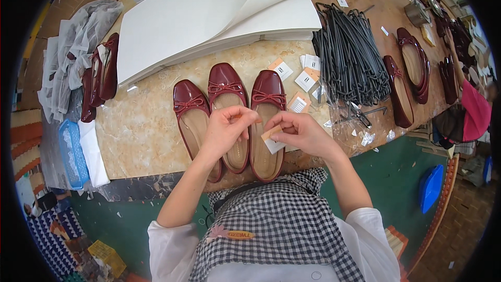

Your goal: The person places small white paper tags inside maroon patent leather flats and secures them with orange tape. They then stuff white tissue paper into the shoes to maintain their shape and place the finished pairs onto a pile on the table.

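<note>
Three burgundy patent ballet flats lie side by side on the table before me, toes pointing away: a left one (189, 96), a middle one (225, 79) and a right one (267, 89). Each has a small bow. Over the right shoe, my right hand (302, 133) pinches an orange-and-white hang tag (273, 144). My left hand (227, 130) is closed in a pinch above the middle shoe, its fingertips close to the right hand's. A bit of orange shows at its fingers, too small to name. More hang tags (306, 81) lie beyond my right hand.
A stack of white paper sheets (219, 15) spans the back. Right of it lie a heap of black hooked rods (349, 55) and small scissors (360, 116). More burgundy flats (399, 91) sit farther right; others (104, 73) stand left, near a blue basket (73, 154).
</note>
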A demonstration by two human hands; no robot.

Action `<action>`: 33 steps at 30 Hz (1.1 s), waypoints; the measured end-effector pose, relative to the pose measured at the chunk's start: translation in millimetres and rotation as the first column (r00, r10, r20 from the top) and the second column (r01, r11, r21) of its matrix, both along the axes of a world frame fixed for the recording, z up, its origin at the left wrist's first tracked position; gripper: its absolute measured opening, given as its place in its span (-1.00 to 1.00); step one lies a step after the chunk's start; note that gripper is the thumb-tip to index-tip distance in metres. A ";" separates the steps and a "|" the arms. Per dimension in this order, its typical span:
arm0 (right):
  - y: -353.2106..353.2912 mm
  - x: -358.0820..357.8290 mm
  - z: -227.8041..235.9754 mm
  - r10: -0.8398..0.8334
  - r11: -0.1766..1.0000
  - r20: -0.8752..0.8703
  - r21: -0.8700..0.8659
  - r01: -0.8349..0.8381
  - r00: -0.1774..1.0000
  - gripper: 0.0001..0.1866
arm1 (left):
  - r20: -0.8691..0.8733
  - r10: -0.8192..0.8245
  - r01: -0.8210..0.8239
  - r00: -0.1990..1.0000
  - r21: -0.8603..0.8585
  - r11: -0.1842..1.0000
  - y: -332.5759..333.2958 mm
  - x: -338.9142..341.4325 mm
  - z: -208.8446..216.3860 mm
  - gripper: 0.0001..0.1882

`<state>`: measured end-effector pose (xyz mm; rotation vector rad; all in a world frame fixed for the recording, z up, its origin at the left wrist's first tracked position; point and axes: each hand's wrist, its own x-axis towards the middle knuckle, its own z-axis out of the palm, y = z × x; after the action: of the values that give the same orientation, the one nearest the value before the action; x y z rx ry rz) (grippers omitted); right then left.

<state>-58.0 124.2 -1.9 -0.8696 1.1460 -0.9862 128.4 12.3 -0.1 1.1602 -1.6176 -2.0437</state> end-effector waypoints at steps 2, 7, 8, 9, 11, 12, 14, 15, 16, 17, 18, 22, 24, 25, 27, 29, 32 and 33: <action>-1.6 5.0 -0.9 -0.069 0.997 -0.058 0.024 0.071 0.996 -0.85 | 0.020 -0.021 0.022 1.000 -0.040 0.999 1.4 3.8 -3.5 -0.85; -2.9 15.3 -10.3 -0.171 0.985 -0.228 -0.039 0.167 0.958 -0.89 | -0.061 0.066 -0.068 0.996 -0.026 0.997 7.8 2.6 1.8 -0.84; -3.5 15.9 -10.1 -0.182 0.983 -0.304 -0.078 0.166 0.935 -0.90 | -0.029 0.038 -0.039 0.999 -0.047 0.998 7.2 4.3 1.8 -0.84; -4.2 16.6 -10.0 -0.194 0.980 -0.378 -0.116 0.162 0.905 -0.90 | 0.005 0.010 -0.009 1.000 -0.067 0.998 6.7 5.8 1.7 -0.84; -5.4 19.2 -12.0 -0.240 0.971 -0.225 -0.071 0.229 0.944 -0.89 | 0.046 -0.050 0.060 0.998 -0.238 0.970 7.4 8.5 -2.7 -0.85; -5.7 20.1 -13.6 -0.264 0.965 -0.147 -0.044 0.260 0.953 -0.89 | 0.070 -0.077 0.096 0.995 -0.319 0.943 7.9 9.6 -4.0 -0.85; -5.9 18.0 -18.5 -0.288 0.958 -0.112 -0.048 0.284 0.951 -0.89 | 0.135 -0.100 0.137 0.986 -0.311 0.940 8.5 8.6 -0.3 -0.84; -5.9 17.0 -19.7 -0.300 0.954 -0.095 -0.049 0.297 0.949 -0.89 | 0.167 -0.111 0.159 0.980 -0.306 0.939 8.7 8.2 1.7 -0.84; -5.4 15.7 -19.4 -0.289 0.957 -0.100 -0.048 0.285 0.952 -0.89 | 0.165 -0.118 0.165 0.979 -0.308 0.937 9.0 7.6 2.4 -0.84; -5.3 15.3 -19.1 -0.278 0.960 -0.104 -0.048 0.275 0.955 -0.88 | 0.163 -0.126 0.172 0.979 -0.310 0.935 8.6 7.9 2.8 -0.84; -5.5 15.1 -18.7 -0.268 0.963 -0.109 -0.047 0.264 0.957 -0.87 | 0.161 -0.134 0.179 0.978 -0.311 0.933 8.2 8.4 3.1 -0.84; -7.5 15.3 -16.2 -0.219 0.976 -0.145 -0.052 0.213 0.965 -0.86 | 0.168 -0.149 0.206 0.975 -0.409 0.889 10.8 9.8 -0.1 -0.86; -7.7 14.9 -14.8 -0.223 0.975 -0.156 -0.048 0.218 0.962 -0.85 | 0.155 -0.145 0.200 0.977 -0.445 0.873 11.7 8.8 -2.1 -0.86; -7.6 15.1 -15.4 -0.219 0.976 -0.170 -0.053 0.213 0.961 -0.85 | 0.154 -0.139 0.195 0.978 -0.464 0.864 11.4 8.9 -2.0 -0.86; -6.6 14.9 -17.1 -0.210 0.978 -0.198 -0.062 0.201 0.957 -0.85 | 0.166 -0.149 0.210 0.975 -0.457 0.864 11.0 7.4 -1.3 -0.86; -7.2 15.5 -14.6 -0.212 0.977 -0.225 -0.069 0.202 0.951 -0.85 | 0.171 -0.151 0.214 0.974 -0.450 0.867 11.0 8.2 -1.9 -0.86; -7.5 14.7 -13.5 -0.221 0.975 -0.209 -0.076 0.209 0.953 -0.85 | 0.159 -0.147 0.204 0.976 -0.449 0.870 10.4 8.6 -4.8 -0.87; -7.7 14.3 -13.8 -0.224 0.974 -0.195 -0.077 0.213 0.955 -0.85 | 0.153 -0.145 0.200 0.978 -0.456 0.867 10.8 8.2 -4.6 -0.87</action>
<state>-43.7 116.5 -15.8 -0.9169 1.4177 -1.1331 136.6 23.1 -4.6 0.9928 -2.1849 -1.5546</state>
